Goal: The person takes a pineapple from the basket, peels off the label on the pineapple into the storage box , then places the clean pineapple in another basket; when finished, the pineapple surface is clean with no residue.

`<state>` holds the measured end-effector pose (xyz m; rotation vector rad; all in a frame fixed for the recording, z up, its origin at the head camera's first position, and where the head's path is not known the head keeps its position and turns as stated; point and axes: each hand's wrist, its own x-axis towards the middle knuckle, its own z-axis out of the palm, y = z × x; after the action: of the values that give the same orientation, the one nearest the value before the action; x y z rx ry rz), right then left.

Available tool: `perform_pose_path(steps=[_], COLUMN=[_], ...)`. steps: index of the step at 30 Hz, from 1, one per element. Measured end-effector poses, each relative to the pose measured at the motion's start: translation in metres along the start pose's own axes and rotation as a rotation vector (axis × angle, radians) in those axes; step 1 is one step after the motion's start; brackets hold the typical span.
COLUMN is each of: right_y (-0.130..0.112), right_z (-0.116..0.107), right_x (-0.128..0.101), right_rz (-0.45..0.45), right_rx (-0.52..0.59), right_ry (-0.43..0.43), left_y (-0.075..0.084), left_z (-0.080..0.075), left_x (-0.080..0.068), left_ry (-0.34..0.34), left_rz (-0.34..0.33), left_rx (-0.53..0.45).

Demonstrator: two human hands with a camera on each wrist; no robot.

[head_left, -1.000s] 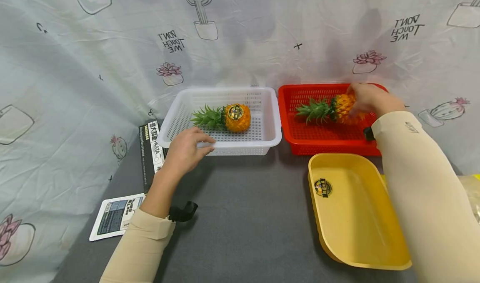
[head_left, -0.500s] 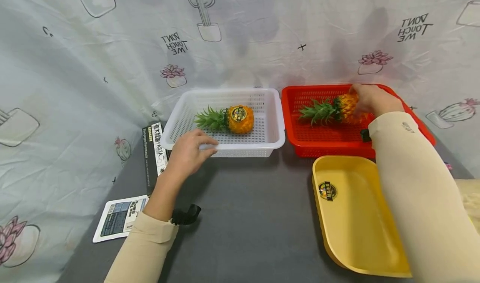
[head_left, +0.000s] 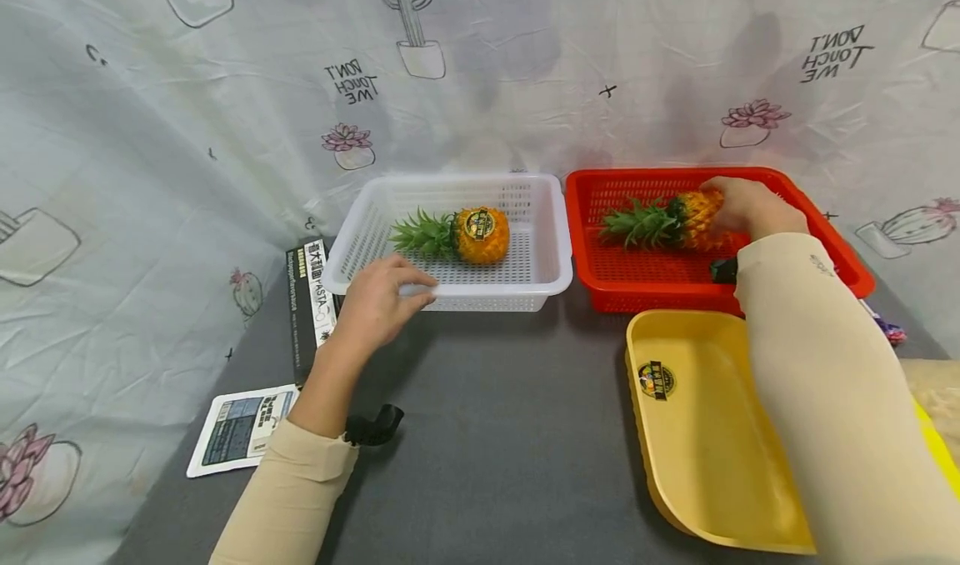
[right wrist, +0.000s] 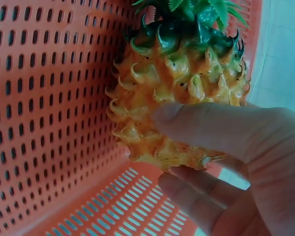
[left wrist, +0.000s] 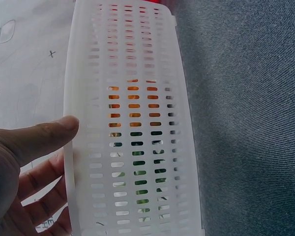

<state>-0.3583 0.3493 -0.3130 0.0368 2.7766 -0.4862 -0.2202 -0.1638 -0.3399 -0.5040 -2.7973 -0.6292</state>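
In the red basket (head_left: 619, 292), my right hand (head_left: 753, 207) grips a small pineapple (head_left: 699, 219) by its orange body. The right wrist view shows the thumb (right wrist: 187, 120) across the spiky skin and other fingers curled round the base; its green crown points left in the head view. My left hand (head_left: 382, 294) is at the front rim of the white basket (head_left: 517, 288), thumb (left wrist: 59, 129) on the outer side and fingers reaching behind the rim. A second pineapple (head_left: 482, 236), bearing a black-and-gold label, lies on its side in the white basket.
A yellow tray (head_left: 708, 457) with a round label stands before the red basket, partly under my right sleeve. At left lie a black pasta box (head_left: 302, 307) and a white-edged packet (head_left: 238, 432). A patterned curtain (head_left: 495, 73) hangs behind the baskets.
The head view has shifted slightly, moving everything a little right in the picture. My right hand keeps its hold on the pineapple, and my left hand stays at the white basket's rim.
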Motion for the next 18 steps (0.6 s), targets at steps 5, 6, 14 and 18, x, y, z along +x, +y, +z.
perform_pose_path(steps=[5, 6, 14, 18], right_y=[-0.005, -0.006, -0.003, 0.000], right_z=[0.000, -0.001, -0.006, -0.009], right_x=[-0.006, -0.007, -0.006, -0.006], right_rz=[0.045, 0.047, 0.029, 0.004], right_rx=[-0.017, -0.023, 0.014, 0.041], right_ry=[-0.012, -0.023, -0.103, -0.107], left_y=[-0.001, 0.000, 0.000, 0.001], left_z=[0.000, 0.000, 0.001, 0.001], left_x=[-0.001, -0.001, -0.001, -0.001], left_ry=[-0.001, -0.002, -0.004, -0.003], left_rz=[-0.002, -0.004, -0.010, -0.017], left_rx=[-0.003, -0.002, 0.006, 0.011])
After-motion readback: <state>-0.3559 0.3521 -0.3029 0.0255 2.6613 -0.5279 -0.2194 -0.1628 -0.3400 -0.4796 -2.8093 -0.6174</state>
